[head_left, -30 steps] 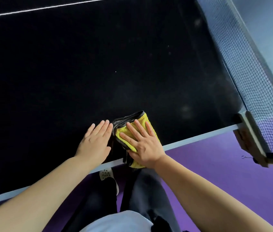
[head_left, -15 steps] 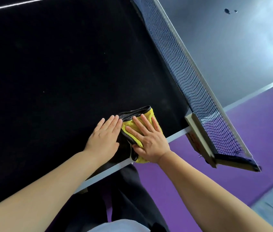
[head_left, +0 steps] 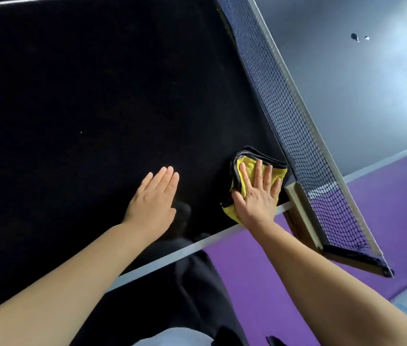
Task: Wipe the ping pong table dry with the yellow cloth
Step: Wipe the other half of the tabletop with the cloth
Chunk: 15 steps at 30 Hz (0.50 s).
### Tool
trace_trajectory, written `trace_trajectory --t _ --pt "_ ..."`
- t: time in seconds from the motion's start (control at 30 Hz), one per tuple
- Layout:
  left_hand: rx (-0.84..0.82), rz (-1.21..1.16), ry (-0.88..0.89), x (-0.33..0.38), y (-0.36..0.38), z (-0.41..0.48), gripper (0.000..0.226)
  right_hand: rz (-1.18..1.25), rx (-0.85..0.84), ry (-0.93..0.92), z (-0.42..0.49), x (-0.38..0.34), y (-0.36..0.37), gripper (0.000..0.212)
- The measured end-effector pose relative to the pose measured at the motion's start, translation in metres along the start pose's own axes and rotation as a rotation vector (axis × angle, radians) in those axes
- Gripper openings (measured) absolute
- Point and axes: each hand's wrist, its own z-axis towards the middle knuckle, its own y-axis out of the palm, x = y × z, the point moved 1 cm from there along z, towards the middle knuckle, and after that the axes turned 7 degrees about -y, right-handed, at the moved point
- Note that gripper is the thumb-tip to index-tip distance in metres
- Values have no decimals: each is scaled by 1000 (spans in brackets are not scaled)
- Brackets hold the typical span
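Dark table point(head_left: 85, 96) — yellow cloth point(head_left: 247, 168) at its edge, beside net point(head_left: 287, 116).

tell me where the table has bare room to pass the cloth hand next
Bare: the wide dark top left of and beyond the left hand, up to the far white line. Crowded: the corner where the right hand presses the yellow cloth against the net and its post.

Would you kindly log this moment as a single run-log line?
right hand flat on yellow cloth beside net | left hand flat on ping pong table | wiping underway
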Motion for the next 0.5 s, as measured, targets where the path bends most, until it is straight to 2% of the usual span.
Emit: trace_trajectory --t 0.1,0.3,0.5 --pt "-41 32 -34 -34 5 -23 76 14 -11 -22 -15 -49 6 76" --pt "-79 -3 -146 -111 18 -81 78 -86 -68 -320 -65 -168 32 78" --pt "-93 -42 -276 -180 30 -133 82 -155 -111 -535 -99 -259 53 76"
